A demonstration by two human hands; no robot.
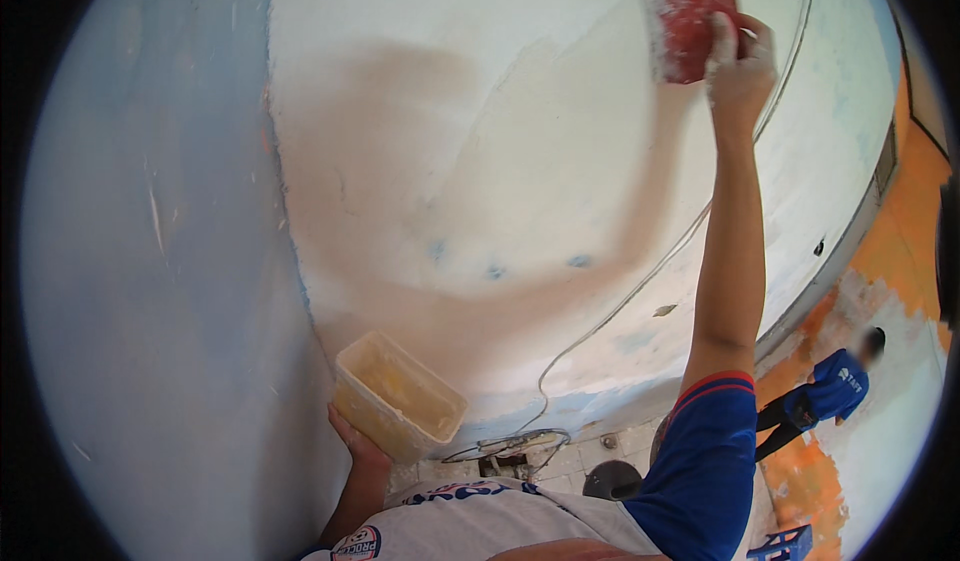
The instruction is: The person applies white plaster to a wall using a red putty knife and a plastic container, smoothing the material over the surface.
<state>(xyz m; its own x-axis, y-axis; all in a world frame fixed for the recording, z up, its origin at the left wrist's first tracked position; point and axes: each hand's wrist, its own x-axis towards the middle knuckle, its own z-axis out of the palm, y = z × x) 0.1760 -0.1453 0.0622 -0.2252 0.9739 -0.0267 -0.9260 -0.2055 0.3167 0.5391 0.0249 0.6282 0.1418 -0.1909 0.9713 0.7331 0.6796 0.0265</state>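
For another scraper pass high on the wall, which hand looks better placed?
Probably the right hand: it grips the red scraper up at the pale wall. The left hand is lower, occupied supporting the rectangular tub.

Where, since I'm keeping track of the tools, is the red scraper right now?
In the head view, the red scraper is at the upper right, in the person's right hand, before the pale wall and left of the cable.
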